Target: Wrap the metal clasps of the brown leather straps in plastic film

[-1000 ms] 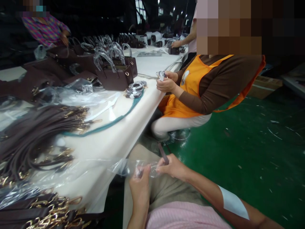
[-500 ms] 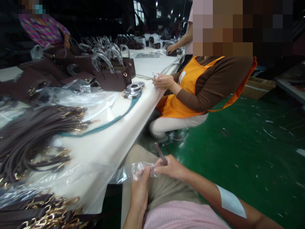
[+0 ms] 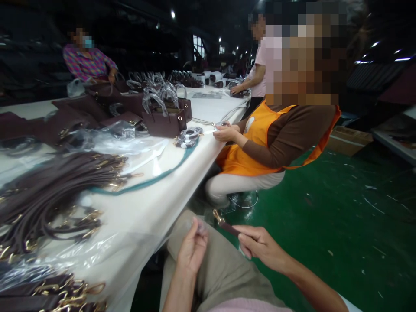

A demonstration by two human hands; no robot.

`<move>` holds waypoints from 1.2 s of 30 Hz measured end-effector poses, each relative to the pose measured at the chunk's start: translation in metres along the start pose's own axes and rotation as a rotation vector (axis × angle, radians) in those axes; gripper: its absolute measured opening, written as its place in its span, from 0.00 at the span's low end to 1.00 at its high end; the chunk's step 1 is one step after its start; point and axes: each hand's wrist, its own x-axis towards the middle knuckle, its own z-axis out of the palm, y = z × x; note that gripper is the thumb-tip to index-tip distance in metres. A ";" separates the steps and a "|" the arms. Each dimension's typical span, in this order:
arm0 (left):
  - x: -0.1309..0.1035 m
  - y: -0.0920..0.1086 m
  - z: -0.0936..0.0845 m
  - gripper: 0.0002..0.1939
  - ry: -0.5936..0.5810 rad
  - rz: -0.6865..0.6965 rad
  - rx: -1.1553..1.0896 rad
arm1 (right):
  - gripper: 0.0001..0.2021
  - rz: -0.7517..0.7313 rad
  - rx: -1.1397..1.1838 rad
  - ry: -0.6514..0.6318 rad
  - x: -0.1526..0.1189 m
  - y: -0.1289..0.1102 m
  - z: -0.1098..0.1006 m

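Observation:
My right hand point(image 3: 261, 247) grips a dark brown strap point(image 3: 231, 229) whose gold snap hook point(image 3: 217, 215) points up and to the left. Over my lap, my left hand point(image 3: 194, 249) is closed on a piece of clear plastic wrap point(image 3: 202, 226), which looks blurred at the fingertips. The two hands are apart. To the left on the table, several dark brown straps point(image 3: 61, 182) with gold hooks lie in a bundle. More gold-hooked straps point(image 3: 65, 288) rest at the near corner beside clear plastic sheeting point(image 3: 87, 255).
Brown handbags point(image 3: 164, 122) with wrapped handles stand along the white table point(image 3: 136, 212). Coiled wrapped straps point(image 3: 188, 136) lie near its edge by a teal cord point(image 3: 152, 181). A co-worker in an orange apron point(image 3: 240, 158) sits ahead; two other people stand farther off.
My right hand has moved right, away from my left hand, and the strap's gold hook now shows. The plastic stays with my left hand. The camera view has tilted up.

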 end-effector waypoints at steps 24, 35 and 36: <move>-0.021 -0.011 -0.002 0.14 -0.232 0.106 0.557 | 0.25 0.226 0.145 -0.095 0.012 0.014 0.006; -0.014 -0.018 -0.019 0.18 -0.131 0.344 0.953 | 0.23 0.219 0.068 -0.138 0.029 0.012 0.024; -0.016 -0.021 -0.020 0.18 -0.188 0.280 0.876 | 0.24 0.206 0.059 -0.153 0.031 0.012 0.025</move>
